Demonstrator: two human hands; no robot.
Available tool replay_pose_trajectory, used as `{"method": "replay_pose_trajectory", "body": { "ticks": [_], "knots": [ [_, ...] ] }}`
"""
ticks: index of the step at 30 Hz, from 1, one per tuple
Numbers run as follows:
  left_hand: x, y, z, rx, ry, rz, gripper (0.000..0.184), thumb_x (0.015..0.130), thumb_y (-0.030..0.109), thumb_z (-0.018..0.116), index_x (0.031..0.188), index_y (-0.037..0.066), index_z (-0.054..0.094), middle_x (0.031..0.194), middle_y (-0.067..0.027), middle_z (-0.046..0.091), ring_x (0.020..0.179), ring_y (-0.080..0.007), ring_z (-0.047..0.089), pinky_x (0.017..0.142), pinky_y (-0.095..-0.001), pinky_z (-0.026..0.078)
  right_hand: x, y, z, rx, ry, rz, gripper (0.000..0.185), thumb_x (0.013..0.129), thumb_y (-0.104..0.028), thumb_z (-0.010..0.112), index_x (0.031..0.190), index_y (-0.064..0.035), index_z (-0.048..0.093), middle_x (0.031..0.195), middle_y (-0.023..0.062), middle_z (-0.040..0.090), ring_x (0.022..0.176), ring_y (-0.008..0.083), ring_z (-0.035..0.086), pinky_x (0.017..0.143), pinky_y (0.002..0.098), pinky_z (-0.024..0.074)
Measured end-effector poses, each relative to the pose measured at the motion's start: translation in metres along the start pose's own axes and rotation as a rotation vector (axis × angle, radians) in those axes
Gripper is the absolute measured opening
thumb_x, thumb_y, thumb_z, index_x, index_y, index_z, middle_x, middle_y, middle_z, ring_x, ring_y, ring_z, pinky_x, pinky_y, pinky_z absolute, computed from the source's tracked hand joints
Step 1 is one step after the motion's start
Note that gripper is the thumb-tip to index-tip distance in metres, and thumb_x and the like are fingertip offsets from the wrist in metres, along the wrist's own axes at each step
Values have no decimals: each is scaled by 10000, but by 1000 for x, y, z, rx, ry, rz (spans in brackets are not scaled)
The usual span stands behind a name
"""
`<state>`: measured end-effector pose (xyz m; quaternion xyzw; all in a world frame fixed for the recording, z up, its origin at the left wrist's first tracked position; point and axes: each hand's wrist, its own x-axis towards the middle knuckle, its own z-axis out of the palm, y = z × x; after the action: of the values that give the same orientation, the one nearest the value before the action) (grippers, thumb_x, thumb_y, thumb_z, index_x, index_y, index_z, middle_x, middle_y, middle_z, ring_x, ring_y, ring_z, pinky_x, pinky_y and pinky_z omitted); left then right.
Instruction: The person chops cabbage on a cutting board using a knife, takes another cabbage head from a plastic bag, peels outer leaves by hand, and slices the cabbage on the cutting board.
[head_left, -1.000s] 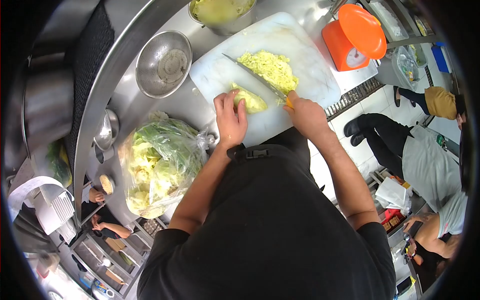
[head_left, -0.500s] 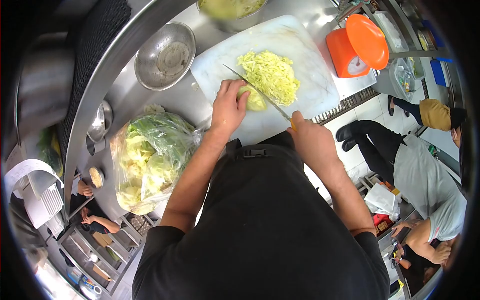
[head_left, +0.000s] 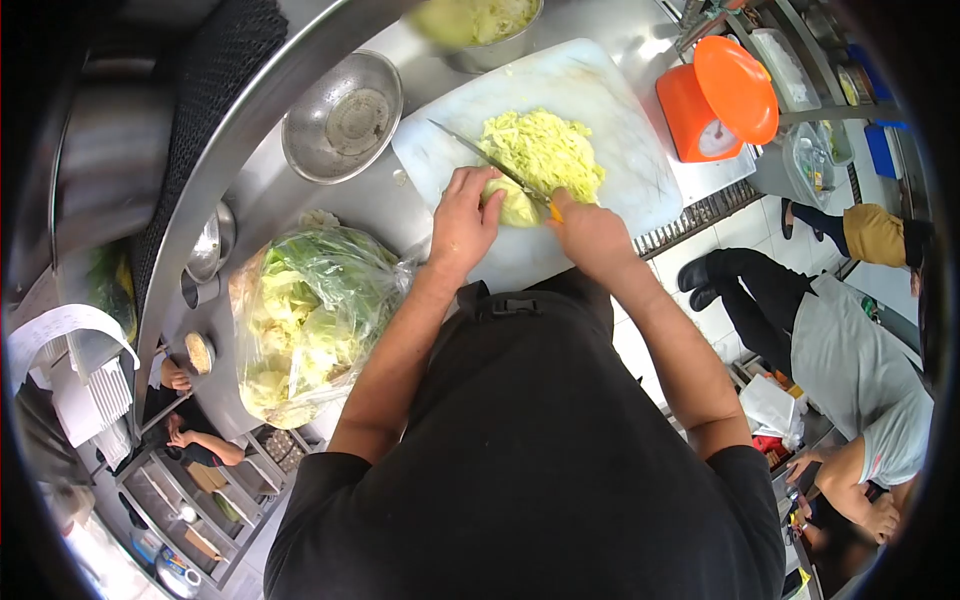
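Note:
On the white cutting board lies a pile of shredded cabbage. My right hand is wrapped round the yellow handle of a knife, whose blade points up and left between the pile and a cabbage piece. The fingers of my left hand press on the left side of that piece. To the left, a clear plastic bag of cabbage leaves rests on the steel counter.
A metal colander stands left of the board, and a pot with cabbage is behind it. An orange scale sits at the right. Other people are at the right and lower left.
My right hand drew down and right with the knife, then moved back up and left. My left hand has shifted slightly right beside the cabbage piece. The camera view has shifted a little.

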<state>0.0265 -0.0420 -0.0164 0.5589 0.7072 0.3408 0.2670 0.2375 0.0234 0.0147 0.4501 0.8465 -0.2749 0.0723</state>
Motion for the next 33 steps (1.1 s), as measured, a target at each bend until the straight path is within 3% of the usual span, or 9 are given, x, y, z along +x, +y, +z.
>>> {"method": "replay_pose_trajectory", "body": {
  "ticks": [3, 11, 25, 33],
  "knots": [
    [2, 3, 0, -25, 10, -15, 299, 979, 110, 732, 1264, 79, 647, 1203, -137, 657, 837, -313, 685, 775, -405, 574, -16, 5, -19, 5, 60, -21, 276, 1044, -264, 667, 1148, -33, 556, 846, 180, 751, 819, 398, 754, 707, 510, 585],
    [1, 0, 4, -3, 27, -16, 298, 974, 112, 738, 1250, 55, 640, 1165, -138, 657, 819, -307, 679, 768, -410, 569, -74, -8, -63, -51, -56, 28, 256, 1045, -246, 669, 1116, -36, 540, 830, 181, 739, 800, 401, 748, 702, 518, 582],
    [1, -3, 2, -2, 21, 1, 310, 965, 114, 754, 1239, 30, 638, 1178, -147, 681, 851, -304, 691, 774, -394, 577, -1, 2, 5, 9, -15, -2, 272, 1050, -277, 655, 1137, -41, 549, 868, 196, 755, 844, 407, 755, 731, 526, 581],
    [-1, -5, 7, -10, 69, -41, 338, 951, 130, 783, 1212, 7, 606, 1126, -155, 681, 809, -286, 698, 738, -388, 589, -43, -8, -61, -43, 20, -46, 272, 1040, -275, 674, 1120, -44, 555, 830, 174, 745, 790, 389, 752, 690, 506, 581]
  ]
}}
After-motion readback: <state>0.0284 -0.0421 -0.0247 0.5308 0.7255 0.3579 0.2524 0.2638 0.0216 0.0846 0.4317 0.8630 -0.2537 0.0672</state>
